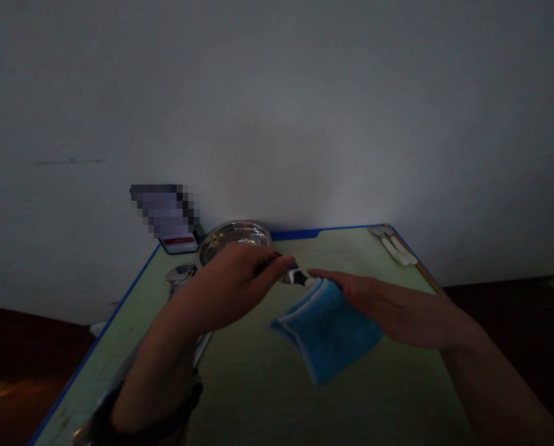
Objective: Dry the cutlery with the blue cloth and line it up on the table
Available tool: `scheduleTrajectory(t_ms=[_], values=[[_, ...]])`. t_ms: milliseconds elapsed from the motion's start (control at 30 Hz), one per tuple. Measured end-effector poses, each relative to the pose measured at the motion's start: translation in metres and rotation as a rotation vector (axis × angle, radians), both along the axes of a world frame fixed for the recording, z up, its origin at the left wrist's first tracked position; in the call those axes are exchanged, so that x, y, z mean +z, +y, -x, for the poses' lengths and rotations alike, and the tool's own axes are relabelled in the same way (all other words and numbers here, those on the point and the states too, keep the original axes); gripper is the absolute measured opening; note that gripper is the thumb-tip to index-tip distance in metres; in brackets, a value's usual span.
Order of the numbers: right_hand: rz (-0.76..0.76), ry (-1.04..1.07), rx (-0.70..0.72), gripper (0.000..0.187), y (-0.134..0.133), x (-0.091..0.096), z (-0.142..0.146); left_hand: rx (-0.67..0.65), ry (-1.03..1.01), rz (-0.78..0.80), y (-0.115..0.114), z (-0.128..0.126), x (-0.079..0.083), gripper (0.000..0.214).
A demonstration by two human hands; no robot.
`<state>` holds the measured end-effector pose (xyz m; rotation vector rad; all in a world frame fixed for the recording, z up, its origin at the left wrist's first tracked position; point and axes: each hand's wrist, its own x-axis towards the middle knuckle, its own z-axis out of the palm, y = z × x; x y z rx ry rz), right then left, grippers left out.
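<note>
My left hand point(244, 272) is closed around the metal end of a piece of cutlery point(298, 277). Its head is hidden in the hand, so I cannot tell whether it is a fork or a spoon. A bit of pale handle shows where it runs into a folded blue cloth point(333, 337) with white edging. My right hand point(388, 303) presses the cloth around that handle, its fingers mostly behind the fabric. Cloth and cutlery are held above the pale green table point(351, 396).
A shiny metal bowl point(234, 230) stands at the back against the wall. Left of it a phone point(179, 241) leans upright, and spoons point(180, 272) lie partly behind my left forearm. Forks with pale handles point(395, 248) rest at the back right corner.
</note>
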<state>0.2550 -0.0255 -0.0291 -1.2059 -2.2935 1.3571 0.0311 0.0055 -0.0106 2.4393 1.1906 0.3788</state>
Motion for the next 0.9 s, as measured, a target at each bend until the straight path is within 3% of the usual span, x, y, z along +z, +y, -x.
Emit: scheduleTrajectory(t_ms=[100, 233, 333, 567, 733, 900], values=[[-0.058, -0.089, -0.108, 0.058, -0.001, -0.011, 0.006, 0.027, 0.011, -0.008, 0.002, 0.002, 0.000, 0.038], [-0.277, -0.234, -0.341, 0.071, 0.004, -0.024, 0.012, 0.064, 0.037, -0.054, 0.005, 0.001, -0.005, 0.038], [-0.287, -0.241, -0.436, 0.061, 0.009, -0.023, 0.011, 0.096, 0.003, -0.045, 0.007, 0.002, -0.005, 0.038], [-0.094, -0.078, -0.167, 0.034, 0.013, -0.009, 0.005, 0.016, -0.055, 0.073, 0.008, 0.010, -0.003, 0.039], [0.083, 0.025, -0.115, 0.031, 0.008, -0.013, 0.011, -0.048, -0.020, 0.003, 0.005, 0.002, -0.005, 0.038], [0.055, 0.097, -0.080, 0.031, 0.006, -0.018, 0.021, -0.102, 0.025, -0.045, 0.003, -0.007, -0.011, 0.040]])
